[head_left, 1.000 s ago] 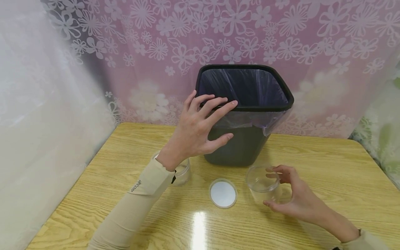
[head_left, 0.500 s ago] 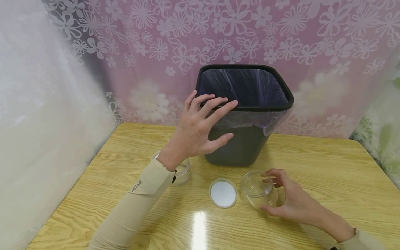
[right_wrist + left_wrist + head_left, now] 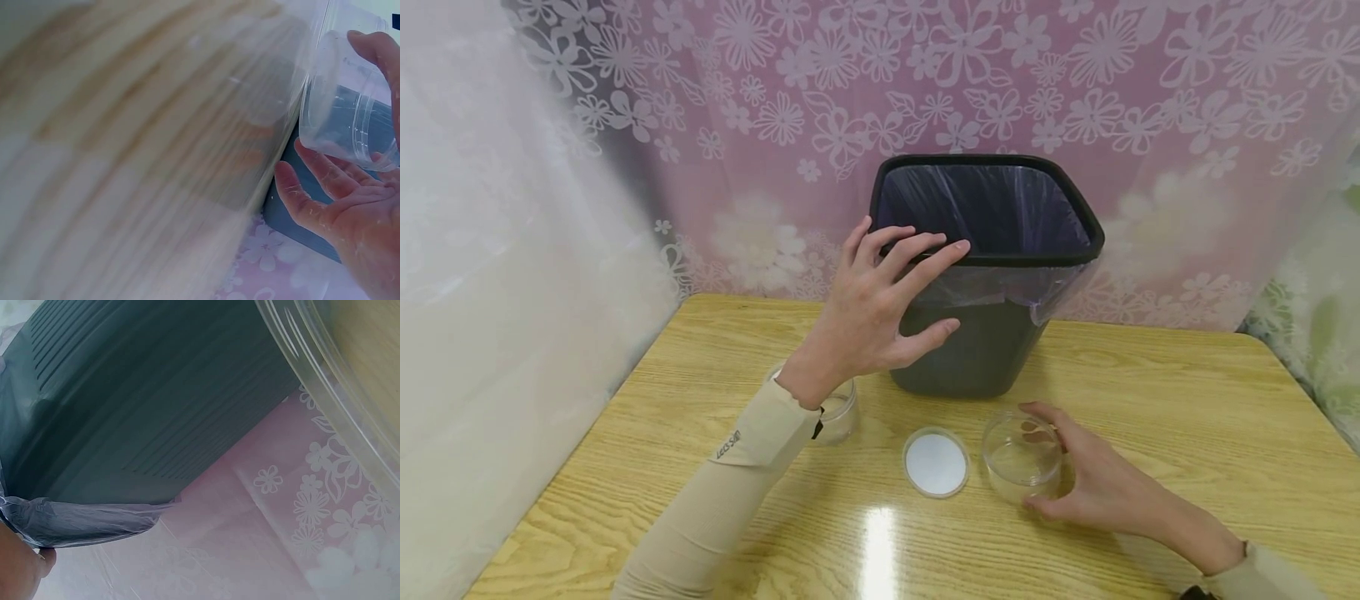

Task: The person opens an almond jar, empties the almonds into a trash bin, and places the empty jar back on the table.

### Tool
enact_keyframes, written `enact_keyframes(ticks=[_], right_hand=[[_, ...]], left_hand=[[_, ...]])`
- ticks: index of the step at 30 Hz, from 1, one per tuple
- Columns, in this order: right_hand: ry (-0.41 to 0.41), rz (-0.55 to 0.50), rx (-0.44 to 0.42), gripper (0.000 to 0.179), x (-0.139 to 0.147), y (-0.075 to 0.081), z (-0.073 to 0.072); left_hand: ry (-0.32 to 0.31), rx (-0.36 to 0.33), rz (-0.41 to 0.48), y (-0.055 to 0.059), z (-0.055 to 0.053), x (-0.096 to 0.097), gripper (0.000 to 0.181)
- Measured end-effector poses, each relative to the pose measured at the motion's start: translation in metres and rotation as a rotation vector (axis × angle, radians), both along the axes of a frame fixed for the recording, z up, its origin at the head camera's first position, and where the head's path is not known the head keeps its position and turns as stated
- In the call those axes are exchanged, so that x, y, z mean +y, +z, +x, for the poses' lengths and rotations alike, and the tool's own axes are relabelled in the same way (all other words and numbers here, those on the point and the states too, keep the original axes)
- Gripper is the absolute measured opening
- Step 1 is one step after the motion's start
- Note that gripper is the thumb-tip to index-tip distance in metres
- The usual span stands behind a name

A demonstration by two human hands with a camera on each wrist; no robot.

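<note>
In the head view, my right hand [image 3: 1105, 479] has its thumb and fingers curled round the sides of a clear, empty plastic jar [image 3: 1022, 467]. The right wrist view shows that jar [image 3: 340, 119] between the thumb and the fingers. A round clear-rimmed lid with a white disc [image 3: 936, 464] lies flat on the table just left of the jar. At the near left rim of a dark grey trash bin [image 3: 970, 342], my left hand [image 3: 876, 308] rests with spread, fairly straight fingers. A second clear jar [image 3: 838, 412] stands partly hidden behind the left wrist.
The wood-grain table [image 3: 1150, 392] carries all of these things. A clear liner [image 3: 1037, 292] hangs over the bin's rim. Behind the table hangs a pink flowered curtain [image 3: 760, 150], with a pale plastic sheet [image 3: 527, 250] at the left.
My right hand has moved slightly left with the jar, closer to the lid, and the jar's tilt has shifted. The left hand and the bin have stayed put.
</note>
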State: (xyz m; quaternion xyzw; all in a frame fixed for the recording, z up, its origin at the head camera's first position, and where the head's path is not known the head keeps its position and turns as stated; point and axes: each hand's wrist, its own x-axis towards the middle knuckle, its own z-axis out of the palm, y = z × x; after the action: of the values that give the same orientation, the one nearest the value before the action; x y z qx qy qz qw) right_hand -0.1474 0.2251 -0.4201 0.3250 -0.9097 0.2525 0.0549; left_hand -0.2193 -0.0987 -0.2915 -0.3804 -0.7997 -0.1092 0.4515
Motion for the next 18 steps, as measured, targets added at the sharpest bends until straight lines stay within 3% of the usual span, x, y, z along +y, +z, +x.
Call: enact_keyframes(ticks=[18], right_hand=[[0.049, 0.021, -0.061, 0.105, -0.0073, 0.0003, -0.0017]], left_hand=[[-0.004, 0.004, 0.002, -0.0008, -0.001, 0.0014, 0.067]])
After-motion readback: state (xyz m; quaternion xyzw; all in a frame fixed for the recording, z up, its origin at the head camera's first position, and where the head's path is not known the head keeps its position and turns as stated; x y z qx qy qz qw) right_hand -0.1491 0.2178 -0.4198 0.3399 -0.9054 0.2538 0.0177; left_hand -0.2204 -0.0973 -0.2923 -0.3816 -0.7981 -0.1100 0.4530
